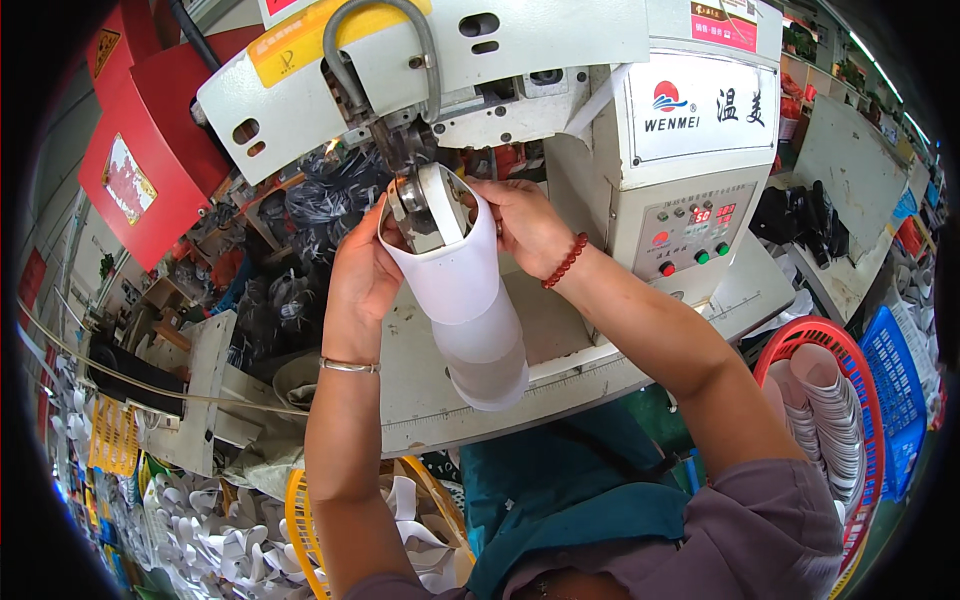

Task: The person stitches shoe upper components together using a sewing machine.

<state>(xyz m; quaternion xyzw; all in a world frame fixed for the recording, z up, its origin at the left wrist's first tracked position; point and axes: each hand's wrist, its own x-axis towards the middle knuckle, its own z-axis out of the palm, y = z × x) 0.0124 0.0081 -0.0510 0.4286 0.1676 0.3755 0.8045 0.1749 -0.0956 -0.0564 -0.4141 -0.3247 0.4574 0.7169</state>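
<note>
A white, tube-shaped piece (465,290), perhaps a boot upper, hangs tilted with its open top around the metal working head (412,200) of a large white machine. My left hand (362,268) is closed on the left side of its upper rim. The right hand (528,225) pinches the rim from the other side, with the fingertips partly hidden behind the white edge. Inside the opening, a rounded white loop (440,205) stands beside the metal head. The piece's narrower lower end points toward me, above the machine's table (400,420).
A control panel (695,235) with lit red digits and buttons is at right. A red basket (875,400) holds stacked white pieces; a blue crate (895,370) stands beside it. Below me, a yellow basket (300,510) holds white parts. Many cut white pieces (220,530) lie at lower left.
</note>
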